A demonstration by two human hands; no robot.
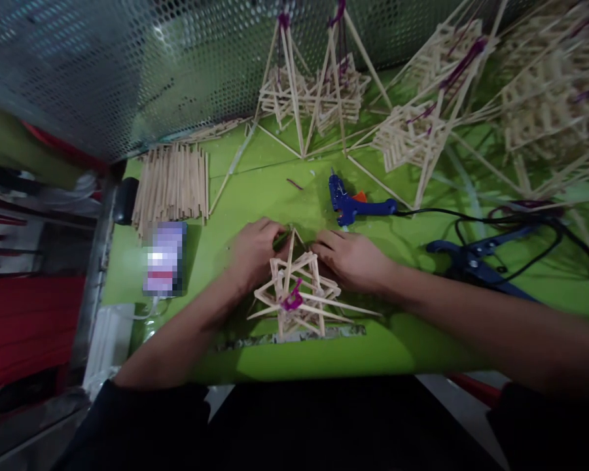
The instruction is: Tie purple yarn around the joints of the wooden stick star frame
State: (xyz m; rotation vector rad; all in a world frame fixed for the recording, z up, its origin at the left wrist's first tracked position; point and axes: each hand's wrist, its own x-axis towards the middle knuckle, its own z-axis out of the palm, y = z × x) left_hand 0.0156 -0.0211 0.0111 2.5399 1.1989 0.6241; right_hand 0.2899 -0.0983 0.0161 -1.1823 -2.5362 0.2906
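A small star-shaped frame of stacked wooden sticks (319, 288) lies in front of me, with a knotted purple cord (292, 297) on its near side. At its far left, my left hand (256, 252) has its fingers curled beside the tip of an upright stick (291, 252). My right hand (349, 259) is bent in at the far right of the frame, its fingertips partly hidden. Both hands are closed close to the frame, but what lies between their fingers cannot be made out. Beyond the right hand lies a blue glue gun (358, 201).
Several finished stick frames with purple cords (334, 91) stand along the perforated metal panel (186, 59). A pile of loose sticks (173, 183) and a phone (165, 258) lie left. Blue-handled pliers (476, 258) and a black cable (451, 212) are on the right of the green table (397, 353).
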